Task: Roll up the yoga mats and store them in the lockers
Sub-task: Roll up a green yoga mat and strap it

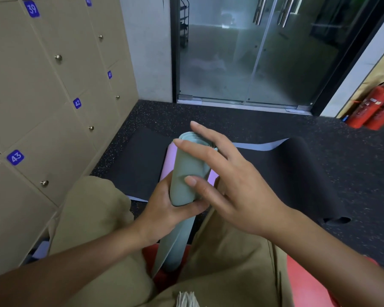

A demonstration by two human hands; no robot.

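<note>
— What took up most of the view?

— The dark speckled floor (264, 129), running up to glass doors (264, 52) at its far edge. Down the floor's left edge stood a wall of tan lockers (31, 96), all of their doors closed, with blue number plates reading 39 to 43.

— And on the floor?

— A black yoga mat (297, 169) lay unrolled across the middle, with a pale blue underside showing where its far edge curled over. A pink mat (167, 158) lay on top of it, mostly hidden behind the roll. Red fire extinguishers (372, 107) leaned in the far right corner.

— Where was the mat being handled?

— The sage-green rolled mat (184, 173) stood tilted between the person's knees, in khaki trousers (93, 207). Its spiral end pointed up and away toward the doors, and its lower end came down by something red (308, 284) near the floor's near edge.

— How were the hands?

— The left hand (164, 209) gripped the roll around its middle, fingers (164, 185) and thumb wrapped round it. The right hand (226, 178) was spread open in front of the roll's upper part, fingers straight and splayed; whether its thumb touched the roll, I couldn't tell.
</note>
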